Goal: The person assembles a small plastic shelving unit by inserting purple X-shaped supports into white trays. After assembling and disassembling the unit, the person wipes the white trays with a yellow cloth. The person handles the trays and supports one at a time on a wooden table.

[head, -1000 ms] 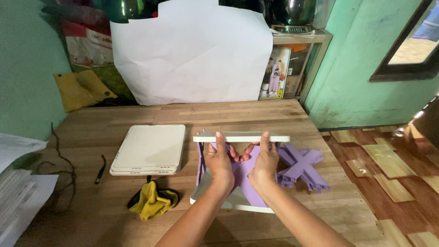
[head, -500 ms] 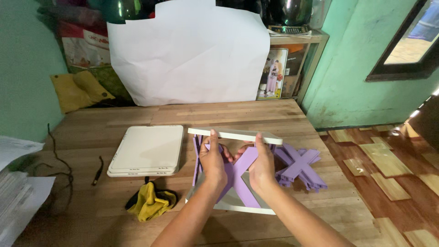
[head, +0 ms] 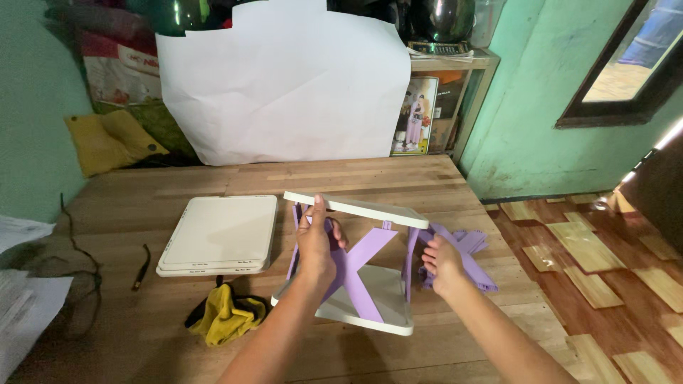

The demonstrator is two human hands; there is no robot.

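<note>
A small shelf unit stands on the wooden table (head: 441,178): two cream square panels, the top panel (head: 356,207) and the bottom panel (head: 370,313), joined by purple X-shaped side pieces (head: 359,263). My left hand (head: 316,238) grips the left side, fingers reaching up to the top panel's edge. At the unit's right side my right hand (head: 440,264) rests beside a purple upright, touching the pile of loose purple X pieces (head: 466,252). Whether it grips one I cannot tell.
A stack of cream square panels (head: 220,233) lies to the left. A yellow and black cloth (head: 224,316) sits near the front. A black cable (head: 141,267) and papers (head: 25,313) lie far left. A big white sheet (head: 284,78) leans at the back. The table's right edge drops to a tiled floor (head: 605,263).
Both hands were together on the front of the unit; now my right hand has moved to the right side by the loose purple pieces. The view has shifted, showing the unit more from the side.
</note>
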